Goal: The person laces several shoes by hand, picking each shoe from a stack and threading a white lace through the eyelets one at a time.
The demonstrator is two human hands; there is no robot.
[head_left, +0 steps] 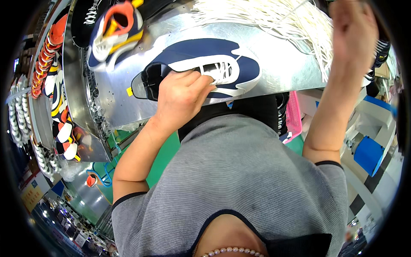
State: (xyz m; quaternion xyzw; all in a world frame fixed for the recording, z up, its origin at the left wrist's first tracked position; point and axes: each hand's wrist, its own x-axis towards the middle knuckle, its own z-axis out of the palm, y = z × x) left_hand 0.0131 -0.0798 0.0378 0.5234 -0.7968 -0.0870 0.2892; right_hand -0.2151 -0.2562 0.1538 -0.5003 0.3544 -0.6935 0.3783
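Note:
A navy and white shoe upper (pixel 192 48) lies on its side on the metal table, toe to the right. White lace (pixel 222 72) crosses part of its eyelets. At the opening my left hand (pixel 182 95) is closed, its thumb and fingers pinching the upper near the lacing. What exactly lies between the fingertips is partly hidden. My right hand (pixel 353 38) is raised at the upper right, beside the pile of white laces (pixel 265 17). It is smeared by motion, so its fingers and any lace in them cannot be made out.
A white, orange and yellow shoe (pixel 115 34) sits at the table's far left. A rack of orange and white shoe parts (pixel 45 60) stands left of the metal table (pixel 115 98). Below the table's right edge is a pink basket (pixel 293 115), near a blue-and-white machine (pixel 368 156).

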